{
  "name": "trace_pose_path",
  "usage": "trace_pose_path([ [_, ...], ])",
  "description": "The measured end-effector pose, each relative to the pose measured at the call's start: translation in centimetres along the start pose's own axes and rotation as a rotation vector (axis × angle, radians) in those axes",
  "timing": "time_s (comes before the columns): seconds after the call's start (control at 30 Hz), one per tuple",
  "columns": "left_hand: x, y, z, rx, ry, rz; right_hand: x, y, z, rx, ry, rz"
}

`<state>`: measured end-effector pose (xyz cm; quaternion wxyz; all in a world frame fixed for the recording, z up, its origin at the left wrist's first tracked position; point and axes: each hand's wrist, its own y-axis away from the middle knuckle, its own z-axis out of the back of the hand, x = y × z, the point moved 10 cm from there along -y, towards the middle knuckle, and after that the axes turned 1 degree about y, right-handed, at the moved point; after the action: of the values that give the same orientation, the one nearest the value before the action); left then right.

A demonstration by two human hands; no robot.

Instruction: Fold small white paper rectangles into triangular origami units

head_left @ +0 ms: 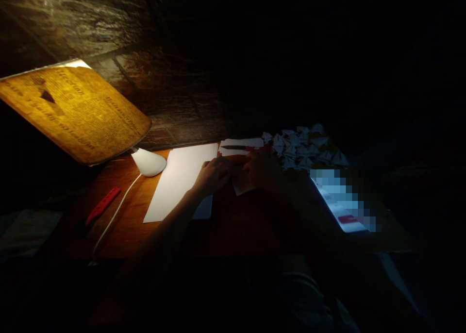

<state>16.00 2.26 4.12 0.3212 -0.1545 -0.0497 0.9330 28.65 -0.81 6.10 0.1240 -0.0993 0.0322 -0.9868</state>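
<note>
The scene is very dark. My left hand and my right hand meet over a small piece of paper on a wooden table. Both hands have fingers curled and pressed onto the paper, pinching it between them. A stack of white paper sheets lies just left of my left hand. A pile of several small folded white paper pieces sits beyond my right hand.
A white lamp base with its cord stands at the left, a yellow printed sheet draped over it. A red ruler-like strip lies near the left edge. A lit screen glows at right. A dark pen lies on paper behind.
</note>
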Motion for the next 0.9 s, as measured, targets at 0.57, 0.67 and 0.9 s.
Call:
trace_pose_path([
  [0.57,1.6,0.4,1.2,-0.073,-0.127,0.081,-1.2,0.9,1.2,0.021,0.013,-0.125],
  [0.67,1.9,0.4,1.3,-0.079,-0.139,0.108,-1.3,0.9,1.0,0.027,0.016,-0.120],
  [0.9,1.9,0.5,1.3,-0.082,-0.155,0.106,-1.4,0.8,0.7,0.023,-0.011,-0.121],
])
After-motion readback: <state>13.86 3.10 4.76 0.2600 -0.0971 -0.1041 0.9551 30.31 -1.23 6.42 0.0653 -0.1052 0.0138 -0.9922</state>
